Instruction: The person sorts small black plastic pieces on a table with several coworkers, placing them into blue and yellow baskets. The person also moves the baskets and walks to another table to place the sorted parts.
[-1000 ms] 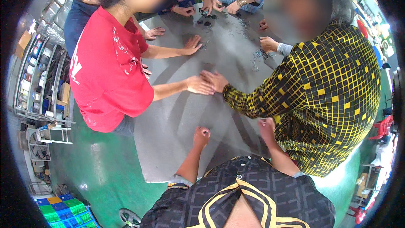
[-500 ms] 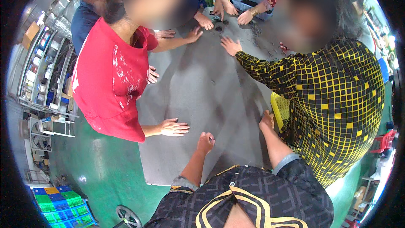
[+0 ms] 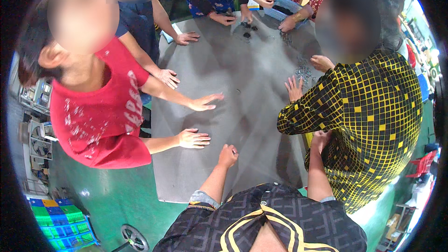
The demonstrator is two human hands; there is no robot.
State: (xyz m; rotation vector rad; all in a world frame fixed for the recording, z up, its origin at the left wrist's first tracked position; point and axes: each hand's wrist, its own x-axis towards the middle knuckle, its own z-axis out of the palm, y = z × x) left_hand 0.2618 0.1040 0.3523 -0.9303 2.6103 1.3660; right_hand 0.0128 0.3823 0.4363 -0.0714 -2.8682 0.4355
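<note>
My left hand [image 3: 228, 155] rests on the near part of the grey table [image 3: 186, 177] with its fingers curled closed. Whatever it holds, if anything, is hidden. Farther right, my right hand [image 3: 320, 140] is at the table's right edge beside a yellow basket [image 3: 309, 137]. A co-worker's sleeve and body hide most of that basket, and my right fingers do not show clearly. Small dark pieces [image 3: 301, 72] are scattered on the right side of the table, and a clump of dark pieces [image 3: 248, 29] lies at the far end.
A person in red [image 3: 102, 112] leans in from the left, hands over the table. Close on my right stands a person in a yellow-and-black checked top [image 3: 368, 112]. Other people work at the far end around a blue basket [image 3: 275, 14]. Shelving stands at the left.
My right hand has moved right and slightly back, partly behind the co-worker's body. The person in red has leaned left, and the checked-sleeved hand has drawn back toward the right. My left hand stays put.
</note>
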